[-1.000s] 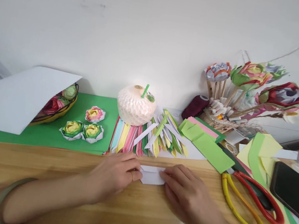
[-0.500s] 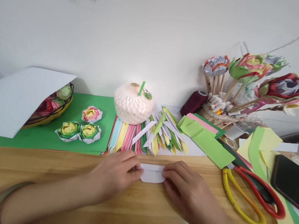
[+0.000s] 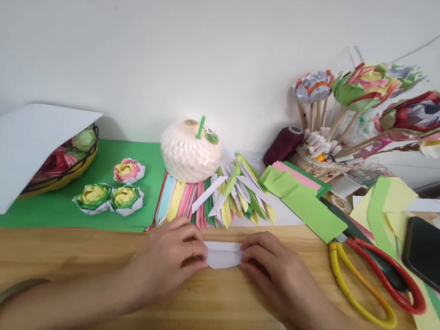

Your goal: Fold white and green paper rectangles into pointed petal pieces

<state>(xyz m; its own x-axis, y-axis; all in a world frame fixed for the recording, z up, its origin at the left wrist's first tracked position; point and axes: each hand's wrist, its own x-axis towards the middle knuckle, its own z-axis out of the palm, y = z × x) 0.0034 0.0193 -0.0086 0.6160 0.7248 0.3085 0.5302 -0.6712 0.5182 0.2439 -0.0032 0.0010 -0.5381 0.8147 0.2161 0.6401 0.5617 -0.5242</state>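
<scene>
A small piece of white paper (image 3: 223,258), its far long edge folded over, lies between my hands on the wooden table. My left hand (image 3: 177,255) pinches its left end; a ring shows on one finger. At the right end my right hand (image 3: 271,263) grips the paper with curled fingers. Just beyond the hands lies a heap of folded paper strips (image 3: 236,192) in white, green and yellow. Scissors (image 3: 376,282) with one red and one yellow handle rest to the right of my right hand.
A white textured pot (image 3: 191,152) stands behind the strips. Paper flowers (image 3: 125,195) sit on green sheets at left, near a basket (image 3: 87,167) partly covered by white paper. Green paper rectangles (image 3: 312,212), a phone (image 3: 433,257) and stemmed paper flowers (image 3: 417,120) are at right.
My left fingers have shifted at the paper's left end, and its near left corner looks more slanted. The right hand keeps its hold. The camera view has tilted slightly.
</scene>
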